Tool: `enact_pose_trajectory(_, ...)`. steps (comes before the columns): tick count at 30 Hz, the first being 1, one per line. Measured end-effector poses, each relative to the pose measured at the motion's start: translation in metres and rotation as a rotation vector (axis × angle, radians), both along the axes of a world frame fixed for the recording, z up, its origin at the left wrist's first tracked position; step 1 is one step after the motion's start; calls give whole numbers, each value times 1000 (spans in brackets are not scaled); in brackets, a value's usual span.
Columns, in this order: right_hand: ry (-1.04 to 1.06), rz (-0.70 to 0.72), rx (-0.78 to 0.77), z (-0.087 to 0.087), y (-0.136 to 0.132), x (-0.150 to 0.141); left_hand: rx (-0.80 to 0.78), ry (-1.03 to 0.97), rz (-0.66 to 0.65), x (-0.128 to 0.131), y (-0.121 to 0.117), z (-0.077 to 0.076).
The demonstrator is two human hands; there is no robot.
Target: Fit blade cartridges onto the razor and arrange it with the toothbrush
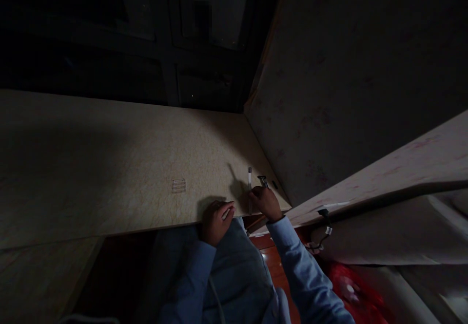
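Note:
My right hand (pixel 266 202) is closed in a pinch on a slim clear tube (pixel 249 180) with a dark top end. The tube points away from me, over the right end of the marbled ledge (pixel 120 168). Just beyond that hand lies a small razor-like object (pixel 262 180), partly hidden by it. My left hand (pixel 216 220) is at the ledge's front edge, fingers curled together against the thumb. Whatever it may hold is too small or hidden to make out. Ahead of it and to the left, a small wire rack (pixel 179 185) rests on the ledge.
A dark window (pixel 204 70) rises behind the ledge, and a patterned wall (pixel 329 119) bounds it on the right. A small black piece (pixel 275 185) lies by the wall. Below right are a black cable (pixel 325 231) and a red bag (pixel 354 290). The light is dim.

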State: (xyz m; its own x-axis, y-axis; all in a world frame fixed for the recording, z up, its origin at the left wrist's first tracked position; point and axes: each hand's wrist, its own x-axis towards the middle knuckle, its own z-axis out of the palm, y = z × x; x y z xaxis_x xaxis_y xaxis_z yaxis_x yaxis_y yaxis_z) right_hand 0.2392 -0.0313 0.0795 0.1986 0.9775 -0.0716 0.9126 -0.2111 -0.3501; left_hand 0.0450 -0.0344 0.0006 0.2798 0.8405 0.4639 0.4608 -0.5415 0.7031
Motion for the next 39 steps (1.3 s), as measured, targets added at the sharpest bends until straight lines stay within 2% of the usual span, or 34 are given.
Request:
enact_pose_trajectory(7, 144, 108, 21, -1, -2, -42, -84, -17, 39, -1, -2, 2)
enact_pose_trajectory(13, 166, 110, 69, 3, 2, -61, -271, -105, 74, -2, 1, 0)
enact_pose_trajectory(19, 248, 206, 123, 4, 1, -58, -355, -199, 86, 0, 2, 2)
enact_pose_trajectory(24, 250, 219, 127, 1, -1, -57, -317, -178, 105, 2, 2, -2)
enact_pose_trajectory(30, 170, 179, 54, -7, 6, -51, -258, -126, 107, 4, 1, -7)
enact_pose_trajectory(34, 100, 155, 15, -13, 17, -32, -257, -166, 55, 2, -1, -5)
enact_pose_trajectory(39, 63, 106, -28, -15, 31, 3, -183, -91, 30, 1, -1, -1)
